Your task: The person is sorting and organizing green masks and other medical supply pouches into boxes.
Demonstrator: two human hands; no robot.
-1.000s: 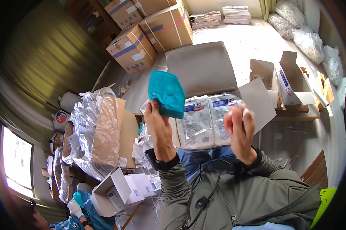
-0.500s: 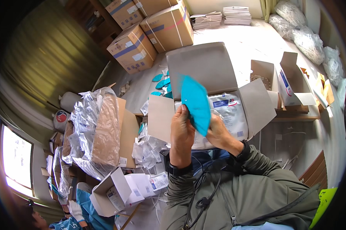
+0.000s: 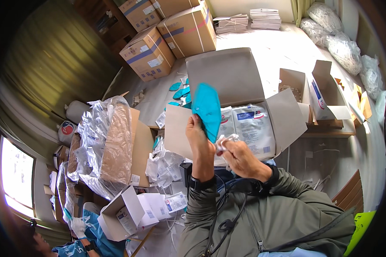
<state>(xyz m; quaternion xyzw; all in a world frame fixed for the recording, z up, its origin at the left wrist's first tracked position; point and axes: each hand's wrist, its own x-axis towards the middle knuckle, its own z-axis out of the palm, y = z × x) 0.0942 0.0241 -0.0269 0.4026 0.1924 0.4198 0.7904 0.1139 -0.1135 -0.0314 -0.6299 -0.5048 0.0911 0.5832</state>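
Note:
My left hand holds up a folded teal face mask, thumb on its near side, pointed ends up and down. Just right of the mask's lower tip, my right hand is closed on a crumpled white piece, strap or wrapping, which I cannot tell. Both hands are over an open carton with its flaps spread. Flat white printed packets lie inside it, partly covered by my hands. More teal masks are heaped beyond the carton's left flap.
To the left stands a large carton stuffed with clear plastic bags. Small white packets are piled beside it. A co-worker's gloved hand is at lower left. Strapped cartons stand at the back, open boxes at right.
The mask has moved slightly left in my left hand. My right hand has come away from behind it, down and right, with the white piece now showing. The co-worker's gloved hand has shifted.

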